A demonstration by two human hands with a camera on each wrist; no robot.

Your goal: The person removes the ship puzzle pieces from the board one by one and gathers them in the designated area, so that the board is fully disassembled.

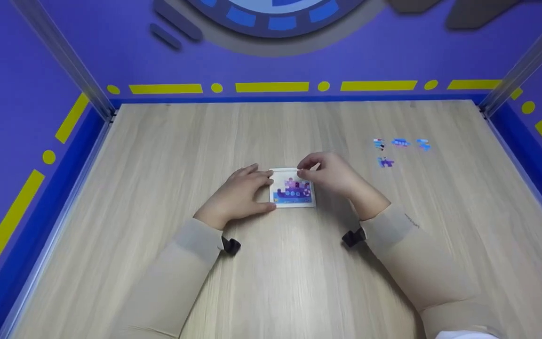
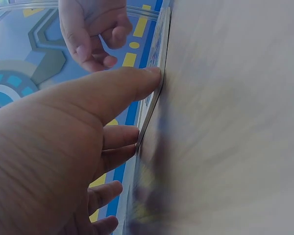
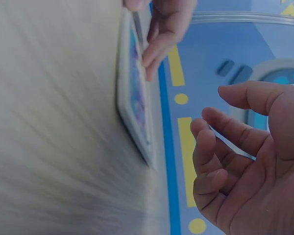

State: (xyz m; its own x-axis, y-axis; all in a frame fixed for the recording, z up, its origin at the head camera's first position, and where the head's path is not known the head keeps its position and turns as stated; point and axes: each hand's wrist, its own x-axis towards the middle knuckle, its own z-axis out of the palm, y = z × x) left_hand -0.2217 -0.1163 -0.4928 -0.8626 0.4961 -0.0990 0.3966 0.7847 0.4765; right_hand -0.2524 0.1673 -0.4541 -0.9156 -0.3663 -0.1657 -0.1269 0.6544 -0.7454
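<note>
Head view: white puzzle board (image 1: 278, 181) bears purple, blue pieces (image 1: 293, 193).

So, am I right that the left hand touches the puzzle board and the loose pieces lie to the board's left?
Not quite: the loose pieces lie to the right of the puzzle board, as the head view shows; the left hand does touch the board.

Smooth wood-grained table (image 1: 271, 282), matt cloth sleeves (image 1: 172, 278)
</note>
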